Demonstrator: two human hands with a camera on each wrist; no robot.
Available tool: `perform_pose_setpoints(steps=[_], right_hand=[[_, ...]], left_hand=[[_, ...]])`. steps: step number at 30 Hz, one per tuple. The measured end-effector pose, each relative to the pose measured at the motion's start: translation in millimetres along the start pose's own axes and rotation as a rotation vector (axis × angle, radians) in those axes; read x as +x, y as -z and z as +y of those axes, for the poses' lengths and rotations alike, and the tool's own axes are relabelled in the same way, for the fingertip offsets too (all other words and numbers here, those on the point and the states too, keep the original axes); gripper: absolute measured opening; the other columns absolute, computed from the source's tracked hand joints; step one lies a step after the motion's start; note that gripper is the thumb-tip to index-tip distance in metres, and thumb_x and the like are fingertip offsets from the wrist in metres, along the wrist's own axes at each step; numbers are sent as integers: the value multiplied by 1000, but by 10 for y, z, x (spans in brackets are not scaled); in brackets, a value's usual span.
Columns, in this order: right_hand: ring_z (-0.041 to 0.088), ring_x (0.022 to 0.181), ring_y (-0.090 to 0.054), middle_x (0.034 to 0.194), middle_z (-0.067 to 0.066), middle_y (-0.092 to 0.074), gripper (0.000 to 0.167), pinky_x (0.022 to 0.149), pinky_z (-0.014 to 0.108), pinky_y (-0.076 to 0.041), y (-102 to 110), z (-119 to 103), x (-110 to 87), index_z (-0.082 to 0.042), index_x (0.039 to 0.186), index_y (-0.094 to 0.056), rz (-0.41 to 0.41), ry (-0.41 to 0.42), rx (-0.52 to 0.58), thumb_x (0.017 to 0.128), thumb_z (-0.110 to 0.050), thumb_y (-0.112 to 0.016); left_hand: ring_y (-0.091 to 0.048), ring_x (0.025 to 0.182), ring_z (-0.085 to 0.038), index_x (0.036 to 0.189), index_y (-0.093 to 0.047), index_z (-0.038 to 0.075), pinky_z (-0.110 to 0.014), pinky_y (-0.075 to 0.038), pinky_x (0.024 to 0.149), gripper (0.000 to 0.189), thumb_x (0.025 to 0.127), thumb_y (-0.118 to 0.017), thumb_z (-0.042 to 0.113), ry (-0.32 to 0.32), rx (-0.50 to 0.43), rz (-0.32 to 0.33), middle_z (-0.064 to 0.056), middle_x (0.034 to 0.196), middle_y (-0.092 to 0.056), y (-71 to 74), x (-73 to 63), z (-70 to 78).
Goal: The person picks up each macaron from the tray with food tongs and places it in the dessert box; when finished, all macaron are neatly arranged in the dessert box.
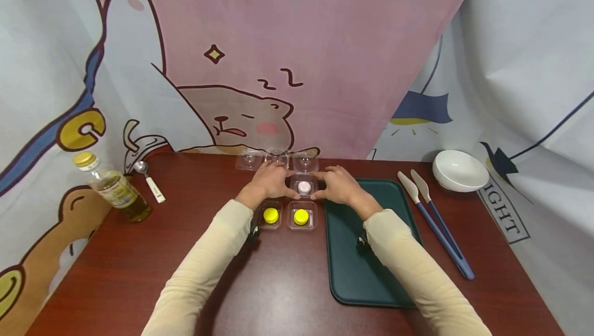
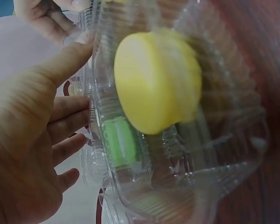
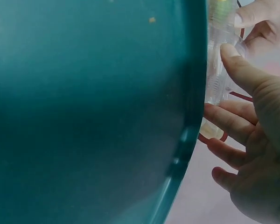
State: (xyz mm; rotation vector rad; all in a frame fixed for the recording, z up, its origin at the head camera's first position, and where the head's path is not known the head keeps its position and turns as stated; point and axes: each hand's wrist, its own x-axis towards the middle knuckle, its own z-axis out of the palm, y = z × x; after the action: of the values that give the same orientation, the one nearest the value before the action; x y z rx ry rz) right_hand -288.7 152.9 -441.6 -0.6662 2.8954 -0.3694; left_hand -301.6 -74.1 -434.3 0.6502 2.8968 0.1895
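Note:
A clear plastic box (image 1: 312, 177) holding a pale macaron (image 1: 303, 187) stands between my hands in the head view. At its left side is my left hand (image 1: 268, 181), thumb and fingers extended at the edge. My right hand (image 1: 341, 186) mirrors it on the right side, thumb near the front corner. Closer to me, two yellow macarons (image 1: 271, 216) (image 1: 301, 217) sit in clear boxes. A green macaron (image 2: 120, 141) shows in the left wrist view; in the head view my left hand hides it. Raised clear lids (image 1: 305, 162) stand behind.
A dark green tray (image 1: 343, 279) lies under my right forearm. Beyond it are blue-handled tongs (image 1: 441, 228) and a white bowl (image 1: 459, 171). On the left stand an oil bottle (image 1: 118, 191) and a small scoop with a white handle (image 1: 154, 189). A printed cloth (image 1: 352, 68) hangs behind.

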Motion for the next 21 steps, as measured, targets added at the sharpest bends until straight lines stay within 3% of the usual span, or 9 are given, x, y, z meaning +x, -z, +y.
perform_pose_setpoints(steps=[13,21], right_hand=[[40,143,-43,147,10,-58,75,117,61,-35,-12,14,-33,-16,151,-51,-8,-13,73,87,-46,-78],[39,141,-46,148,11,-58,78,116,60,-37,7,69,-60,-13,152,-48,6,7,107,87,-45,-79]], left_hand=[[-40,148,-31,149,-53,20,-50,-23,126,86,79,-75,66,4,-33,9,-12,154,-51,-19,-55,-2],[-45,145,-30,151,-50,15,-48,-35,121,91,79,-77,64,-94,-94,135,-8,153,-53,12,-135,-127]])
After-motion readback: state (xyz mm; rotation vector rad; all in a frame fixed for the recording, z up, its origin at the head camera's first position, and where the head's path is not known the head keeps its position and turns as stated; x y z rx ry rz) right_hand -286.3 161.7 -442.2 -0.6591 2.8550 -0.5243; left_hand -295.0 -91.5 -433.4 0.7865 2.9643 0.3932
